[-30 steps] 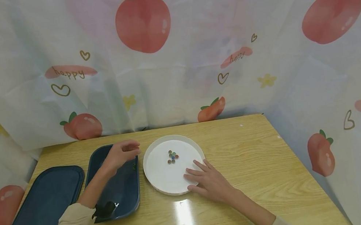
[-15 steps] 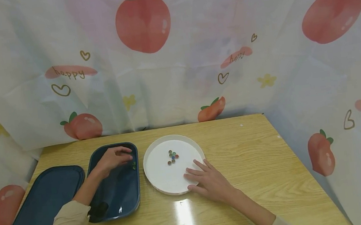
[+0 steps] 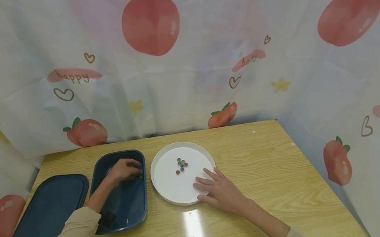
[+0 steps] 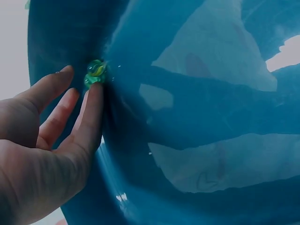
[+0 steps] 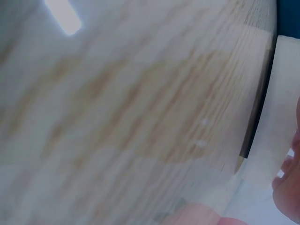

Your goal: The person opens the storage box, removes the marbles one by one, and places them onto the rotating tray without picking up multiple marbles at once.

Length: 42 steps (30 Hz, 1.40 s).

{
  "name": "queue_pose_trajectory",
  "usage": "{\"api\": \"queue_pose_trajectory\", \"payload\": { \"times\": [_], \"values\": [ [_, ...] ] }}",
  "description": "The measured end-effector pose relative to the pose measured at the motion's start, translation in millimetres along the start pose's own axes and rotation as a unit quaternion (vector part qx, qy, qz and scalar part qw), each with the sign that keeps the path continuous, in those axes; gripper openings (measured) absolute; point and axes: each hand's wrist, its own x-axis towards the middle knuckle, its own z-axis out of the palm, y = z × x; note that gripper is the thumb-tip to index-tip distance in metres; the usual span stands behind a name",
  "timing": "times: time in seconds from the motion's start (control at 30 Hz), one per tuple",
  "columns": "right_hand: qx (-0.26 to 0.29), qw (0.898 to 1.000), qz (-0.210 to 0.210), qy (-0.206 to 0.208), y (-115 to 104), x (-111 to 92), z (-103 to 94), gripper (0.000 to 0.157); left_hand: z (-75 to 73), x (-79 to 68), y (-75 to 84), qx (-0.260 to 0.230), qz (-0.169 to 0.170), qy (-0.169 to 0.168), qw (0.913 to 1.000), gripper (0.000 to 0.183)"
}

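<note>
My left hand [image 3: 124, 170] reaches down into a deep dark blue tray [image 3: 130, 213]. Up close, its fingers are extended and a fingertip meets green marbles [image 4: 95, 72] lying against the tray's wall, while the thumb stays apart from them. My right hand [image 3: 221, 191], fingers spread, rests at the near right rim of a round white plate [image 3: 173, 189]. Several small coloured marbles [image 3: 182, 166] sit grouped around the plate's middle. At the right wrist view's edge, fingers [image 5: 288, 199] of the right hand show beside the plate's white side [image 5: 281, 89].
A second dark blue tray [image 3: 47, 218] lies left of the deep one. All of them stand on a wood-grain table [image 3: 268, 164]. Behind and at the sides hangs a fruit-printed curtain [image 3: 180, 88].
From above the blue tray's right rim, my left hand has drawn back left and lowered to the green marbles inside. One marble on the plate shifted slightly; my right hand stayed put.
</note>
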Motion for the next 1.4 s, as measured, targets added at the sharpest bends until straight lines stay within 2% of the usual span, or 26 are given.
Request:
{"api": "queue_pose_trajectory", "payload": {
  "times": [0.2, 0.43, 0.6, 0.87, 1.1, 1.3, 1.4],
  "values": [
    [-0.001, 1.0, 0.003, -0.002, 0, 1, 0.2, 0.047, 6.0, 1.0, 1.6, 0.015, -0.002, 0.033, 0.9993, 0.025],
    [-0.006, 1.0, 0.003, -0.004, 1, 1, 0.6, 0.048, 11.2, 0.2, 3.3, 0.067, 0.018, 0.056, 0.9961, 0.014],
    [-0.005, 1.0, 0.004, -0.004, 1, 0, 0.3, 0.048, 11.5, -2.6, 5.0, 0.086, 0.027, 0.069, 0.9936, 0.009],
    [-0.007, 1.0, 0.008, -0.008, 0, 1, -0.1, 0.047, 2.5, -8.7, 11.6, 0.057, 0.032, 0.106, 0.9923, 0.013],
    [-0.008, 1.0, 0.01, -0.01, 0, 0, -0.4, 0.047, -5.1, -18.0, 28.1, 0.036, 0.046, 0.122, 0.9908, 0.021],
    [-0.007, 1.0, 0.01, -0.01, -1, 0, -0.6, 0.047, -2.0, -21.9, 43.1, 0.017, 0.068, 0.143, 0.9873, 0.023],
    [-0.009, 1.0, 0.008, -0.009, -1, 0, -0.5, 0.047, 4.2, -21.9, 49.1, 0.004, 0.079, 0.139, 0.9872, 0.023]
  ]
}}
